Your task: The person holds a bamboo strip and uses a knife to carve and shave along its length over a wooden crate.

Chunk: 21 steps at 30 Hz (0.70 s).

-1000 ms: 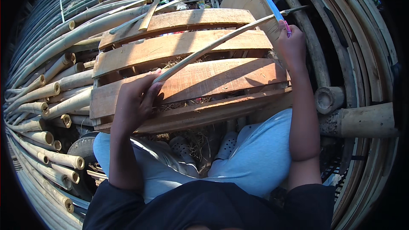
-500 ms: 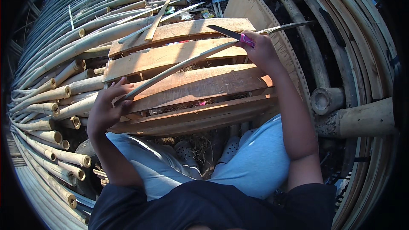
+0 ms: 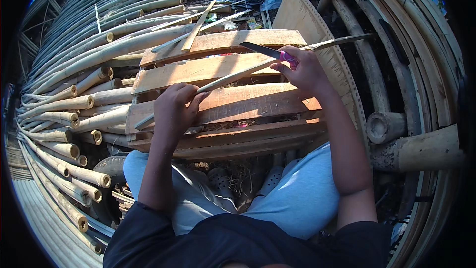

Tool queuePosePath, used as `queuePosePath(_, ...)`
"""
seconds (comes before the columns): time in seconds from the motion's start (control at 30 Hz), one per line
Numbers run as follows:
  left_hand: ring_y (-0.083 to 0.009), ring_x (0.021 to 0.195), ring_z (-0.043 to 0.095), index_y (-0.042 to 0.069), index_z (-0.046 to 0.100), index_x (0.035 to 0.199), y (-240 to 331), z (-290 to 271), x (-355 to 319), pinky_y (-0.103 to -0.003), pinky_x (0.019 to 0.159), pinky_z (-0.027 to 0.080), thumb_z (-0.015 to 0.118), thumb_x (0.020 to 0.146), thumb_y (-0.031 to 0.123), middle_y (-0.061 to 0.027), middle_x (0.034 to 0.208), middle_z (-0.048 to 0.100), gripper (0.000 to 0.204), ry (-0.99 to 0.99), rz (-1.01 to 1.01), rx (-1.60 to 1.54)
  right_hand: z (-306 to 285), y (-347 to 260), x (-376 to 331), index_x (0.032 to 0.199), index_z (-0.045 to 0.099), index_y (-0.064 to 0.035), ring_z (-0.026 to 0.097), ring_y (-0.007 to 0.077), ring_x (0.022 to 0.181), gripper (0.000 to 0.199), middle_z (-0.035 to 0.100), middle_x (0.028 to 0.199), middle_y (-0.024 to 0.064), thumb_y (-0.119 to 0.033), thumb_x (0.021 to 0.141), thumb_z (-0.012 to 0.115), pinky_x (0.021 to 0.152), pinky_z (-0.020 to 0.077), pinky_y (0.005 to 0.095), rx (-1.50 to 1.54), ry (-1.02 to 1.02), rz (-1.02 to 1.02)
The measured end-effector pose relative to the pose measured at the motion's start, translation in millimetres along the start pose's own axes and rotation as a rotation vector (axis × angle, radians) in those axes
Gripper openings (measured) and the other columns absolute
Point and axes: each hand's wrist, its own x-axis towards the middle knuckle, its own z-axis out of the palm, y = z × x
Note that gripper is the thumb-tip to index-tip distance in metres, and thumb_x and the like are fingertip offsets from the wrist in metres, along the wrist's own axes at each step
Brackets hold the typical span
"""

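A long, thin bamboo strip (image 3: 237,76) runs slantwise over a slatted wooden bench (image 3: 198,72), its right end higher and farther away. My left hand (image 3: 176,106) is closed around the strip toward its left part, with a short end sticking out past the hand. In my right hand (image 3: 301,69) is a knife (image 3: 263,49) with a dark blade and a pink patterned handle. The blade points left, just above the strip. The strip also passes at the right hand's fingers; whether they grip it too is partly hidden.
Many bamboo poles (image 3: 124,44) lie stacked at the left and far side. A loose flat strip (image 3: 198,27) rests across the bench's far edge. A plywood sheet (image 3: 297,12) leans at the right, beside a thick bamboo pole (image 3: 429,149). A tire (image 3: 111,166) stands low left.
My left hand has moved right along the strip and closed around it, away from its left end. The right hand with the knife has stayed nearly in place. The view has shifted slightly.
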Motion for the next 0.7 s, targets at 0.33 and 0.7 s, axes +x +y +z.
queuePosePath(0.33,-0.0314,0.071,0.067,0.007,0.074,0.087,23.7,-9.4,-7.9,-0.04,0.064,0.05,0.081,0.081,0.022,-0.0094,0.078,0.067,0.017,-0.125,0.052,-0.051,-4.1,9.0,-20.8,0.107,0.066,-0.0001,0.066,0.0307,0.067,0.023,0.065,0.074,0.017,-0.022,0.104,0.06,0.063,0.0485,0.0403,0.001,0.246,0.008)
queuePosePath(0.7,-0.0285,0.061,0.06,0.008,0.076,0.086,22.4,-1.7,-8.1,-0.04,0.056,0.043,0.076,0.09,0.027,-0.0093,0.069,0.058,0.019,-0.158,0.082,-0.099,-2.2,11.7,-24.4,0.1,0.067,-0.0134,0.074,0.0346,0.079,0.015,0.074,0.082,0.0133,-0.027,0.097,0.07,0.065,0.0553,0.0429,-0.216,0.395,0.431)
